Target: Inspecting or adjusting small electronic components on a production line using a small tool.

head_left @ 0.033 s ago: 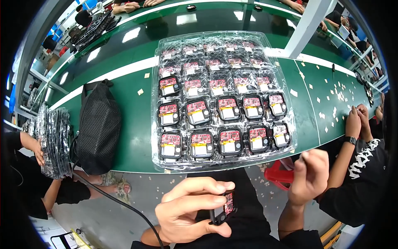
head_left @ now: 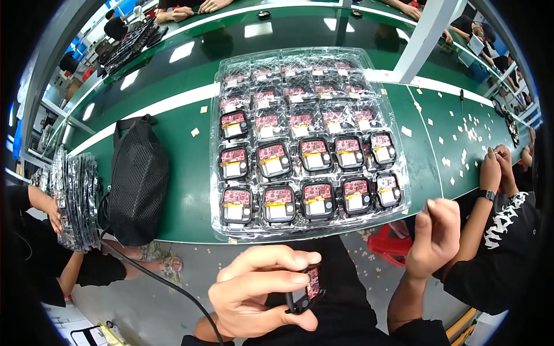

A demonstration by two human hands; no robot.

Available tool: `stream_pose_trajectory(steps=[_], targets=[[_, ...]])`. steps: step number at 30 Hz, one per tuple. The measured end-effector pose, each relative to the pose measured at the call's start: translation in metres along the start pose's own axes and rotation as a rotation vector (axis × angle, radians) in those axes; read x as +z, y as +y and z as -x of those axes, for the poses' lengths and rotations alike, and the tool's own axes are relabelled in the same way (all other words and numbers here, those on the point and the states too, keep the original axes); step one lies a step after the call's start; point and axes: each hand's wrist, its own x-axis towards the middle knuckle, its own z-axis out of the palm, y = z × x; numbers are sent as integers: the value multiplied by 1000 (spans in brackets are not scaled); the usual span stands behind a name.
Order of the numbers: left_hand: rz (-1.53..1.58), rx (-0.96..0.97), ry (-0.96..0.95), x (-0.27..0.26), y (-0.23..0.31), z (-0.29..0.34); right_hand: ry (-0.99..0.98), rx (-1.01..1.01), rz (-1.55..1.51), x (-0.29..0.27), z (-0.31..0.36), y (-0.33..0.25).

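Observation:
My left hand [head_left: 262, 294] is low in the view, below the table's front edge, shut on a small black unit with a red circuit board [head_left: 306, 288]. A clear plastic blister tray [head_left: 300, 232] lies on the green table [head_left: 184, 173] just beyond it. Its pockets hold several similar black units with red boards [head_left: 317, 202], and a clear cover veils the far rows. My right hand [head_left: 435, 233] hovers by the tray's near right corner with its fingers curled shut. I cannot tell whether anything small is pinched in it.
A black mesh bag [head_left: 138, 190] sits left of the tray, with a black cable [head_left: 161, 277] trailing down from it. A person at the left holds a stack of clear trays [head_left: 78, 199]. Another person's hands [head_left: 496, 167] work at the right among scattered paper bits [head_left: 461, 132]. A red stool [head_left: 389, 245] stands below.

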Motion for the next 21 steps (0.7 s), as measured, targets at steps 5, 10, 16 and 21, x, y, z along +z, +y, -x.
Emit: stream_pose_trajectory(steps=[5, 10, 16, 21], targets=[[-502, 125, 1, -15, 10, -59, 76, 437, -337, 11, -17, 57], [-846, 74, -5, -29, 8, -115, -30, 574, -489, 33, -9, 69], [-1253, 159, -76, -23, -12, -156, -44, 515, -413, 31, -6, 74], [-1265, 85, -95, -20, -23, -168, -33, 463, -331, 30, -12, 66]])
